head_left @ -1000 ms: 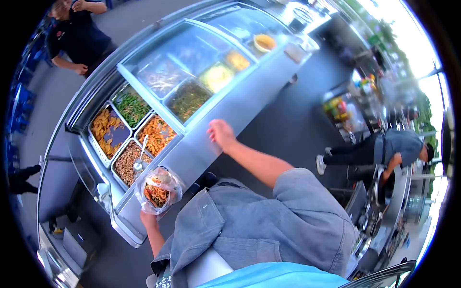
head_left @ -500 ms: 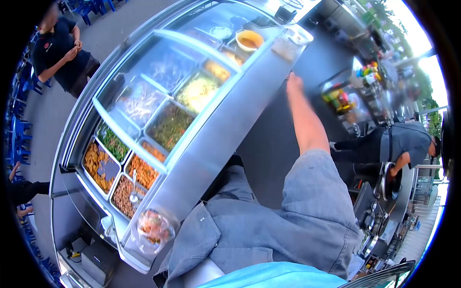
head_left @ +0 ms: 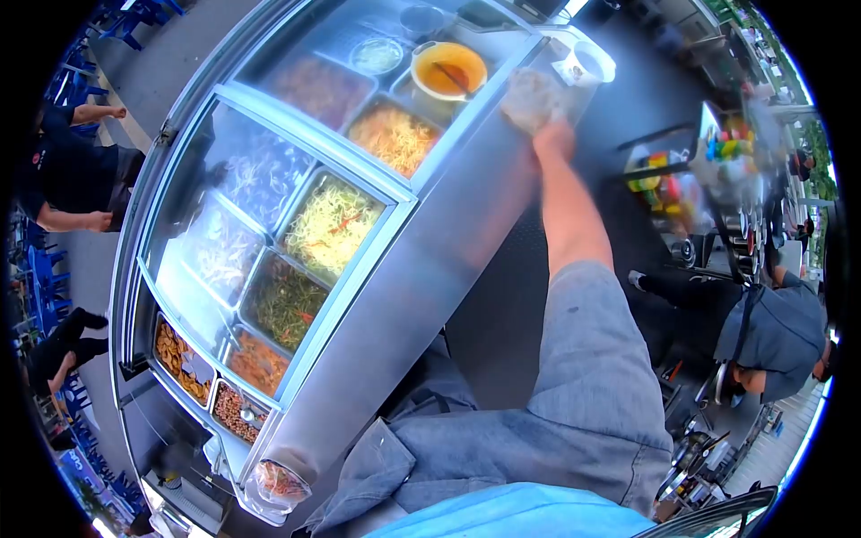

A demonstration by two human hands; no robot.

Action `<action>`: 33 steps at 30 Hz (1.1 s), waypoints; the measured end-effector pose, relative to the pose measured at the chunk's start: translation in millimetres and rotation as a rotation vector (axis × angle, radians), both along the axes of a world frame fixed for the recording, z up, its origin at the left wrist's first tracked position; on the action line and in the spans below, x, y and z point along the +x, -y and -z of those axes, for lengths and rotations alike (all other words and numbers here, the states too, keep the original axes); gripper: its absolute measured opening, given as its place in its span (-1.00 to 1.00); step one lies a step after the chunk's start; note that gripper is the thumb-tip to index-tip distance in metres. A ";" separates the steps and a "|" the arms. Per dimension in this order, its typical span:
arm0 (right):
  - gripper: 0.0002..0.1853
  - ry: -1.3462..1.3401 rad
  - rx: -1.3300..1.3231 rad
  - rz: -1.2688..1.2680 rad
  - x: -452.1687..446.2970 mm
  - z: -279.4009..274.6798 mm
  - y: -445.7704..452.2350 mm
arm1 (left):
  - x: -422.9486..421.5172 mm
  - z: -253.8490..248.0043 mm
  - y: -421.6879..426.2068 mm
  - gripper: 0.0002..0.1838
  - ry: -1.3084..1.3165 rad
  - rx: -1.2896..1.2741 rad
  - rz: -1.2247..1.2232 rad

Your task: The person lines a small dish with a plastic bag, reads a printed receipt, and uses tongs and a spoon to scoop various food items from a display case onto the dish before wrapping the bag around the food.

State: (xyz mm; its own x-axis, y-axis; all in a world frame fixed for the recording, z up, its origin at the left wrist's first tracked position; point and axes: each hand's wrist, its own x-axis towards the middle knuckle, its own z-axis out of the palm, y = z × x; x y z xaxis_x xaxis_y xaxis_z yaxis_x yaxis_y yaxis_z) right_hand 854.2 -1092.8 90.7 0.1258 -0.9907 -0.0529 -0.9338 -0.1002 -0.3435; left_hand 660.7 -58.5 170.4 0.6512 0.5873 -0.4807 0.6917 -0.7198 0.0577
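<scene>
My right hand [head_left: 554, 141] is stretched far out along the steel counter [head_left: 386, 314], at its far end. It meets the near side of a crumpled clear plastic bag [head_left: 534, 100]; the fingers are blurred and partly hidden, so a grip on the bag cannot be made out. Just beyond the bag stands a white tub [head_left: 592, 63]. Beside the counter runs a glass-covered food display, with a yellow bowl of orange sauce [head_left: 448, 70], a tray of shredded orange food [head_left: 393, 136] and a tray of pale green shreds [head_left: 332, 226] near the hand's side. My left hand is out of view.
A clear bag of food [head_left: 282, 482] sits at the counter's near end. A co-worker in grey [head_left: 776, 332] bends over pans at the right. Colourful packets [head_left: 668, 184] stand behind my arm. People and blue chairs [head_left: 40, 287] are beyond the display.
My right hand has reached from beside the counter's edge to the plastic bag. The view has shifted, and the co-worker leans lower. A person across the display has lowered a hand.
</scene>
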 end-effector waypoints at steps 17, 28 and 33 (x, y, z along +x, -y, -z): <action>-0.73 0.608 0.502 -1.103 7.9 -58.1 -488.3 | -101.3 -107.5 -96.0 -0.68 0.742 0.304 -0.425; -0.53 0.368 0.670 -1.941 -86.7 -167.7 -979.2 | 29.1 -109.2 -171.6 -0.61 0.750 0.313 0.173; -0.51 0.269 0.176 -2.057 -105.8 -129.5 -1055.9 | 43.0 -99.1 -216.6 -0.76 0.736 -0.002 0.219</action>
